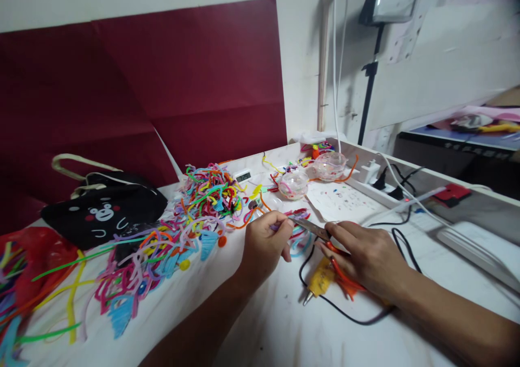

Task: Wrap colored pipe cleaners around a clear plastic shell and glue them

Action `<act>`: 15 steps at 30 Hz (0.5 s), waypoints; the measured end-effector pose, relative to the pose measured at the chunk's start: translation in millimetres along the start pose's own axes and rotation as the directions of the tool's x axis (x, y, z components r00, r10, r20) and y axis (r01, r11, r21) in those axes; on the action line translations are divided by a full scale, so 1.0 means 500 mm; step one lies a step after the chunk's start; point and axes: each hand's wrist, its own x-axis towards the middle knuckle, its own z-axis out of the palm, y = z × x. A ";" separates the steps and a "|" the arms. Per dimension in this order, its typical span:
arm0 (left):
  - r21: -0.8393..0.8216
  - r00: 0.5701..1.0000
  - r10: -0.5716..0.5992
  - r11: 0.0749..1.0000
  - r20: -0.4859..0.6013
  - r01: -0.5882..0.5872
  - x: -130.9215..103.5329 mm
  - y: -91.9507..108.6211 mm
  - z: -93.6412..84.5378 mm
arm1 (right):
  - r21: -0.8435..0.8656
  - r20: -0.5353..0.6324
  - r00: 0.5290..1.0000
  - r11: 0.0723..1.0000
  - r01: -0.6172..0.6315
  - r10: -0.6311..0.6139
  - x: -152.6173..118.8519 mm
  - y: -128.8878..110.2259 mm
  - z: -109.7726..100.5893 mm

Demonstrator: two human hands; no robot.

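In my right hand (374, 256) is a pair of scissors (312, 228) with orange handles, the blades pointing left. Their tips reach the fingers of my left hand (266, 242), which are pinched together; whatever they hold is too small or hidden to make out. Just beyond my hands lie pink and light blue pipe cleaners (300, 237). Under my right hand rests a yellow hot glue gun (320, 278), nozzle toward me, with a black cord looping round it.
A large heap of coloured pipe cleaners (211, 193) spreads across the left. Behind it sits a black bag (105, 210). Clear plastic bowls (293, 185) and a sheet of paper (341, 201) stand at the back. To the right are a power strip (376, 185) and cables.
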 end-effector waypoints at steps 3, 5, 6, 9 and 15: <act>0.004 1.000 -0.009 1.000 0.003 0.009 -0.001 0.002 0.000 | -0.031 -0.011 1.000 0.999 0.027 -0.028 0.000 0.001 -0.002; 0.008 1.000 -0.008 1.000 -0.002 0.008 -0.002 0.002 0.000 | -0.051 -0.025 0.999 0.998 0.044 -0.045 0.000 0.002 -0.002; 0.010 1.000 -0.008 1.000 -0.007 0.008 -0.002 0.002 0.001 | -0.063 -0.032 0.998 0.997 0.052 -0.054 -0.001 0.002 -0.002; 0.010 1.000 -0.028 1.000 -0.015 0.028 -0.002 0.001 0.005 | -0.088 -0.043 0.997 0.994 0.064 -0.068 -0.003 0.003 -0.001; -0.017 0.994 -0.110 0.994 -0.022 0.110 0.001 -0.002 0.011 | -0.071 -0.015 0.999 0.996 0.046 -0.047 -0.005 0.005 0.004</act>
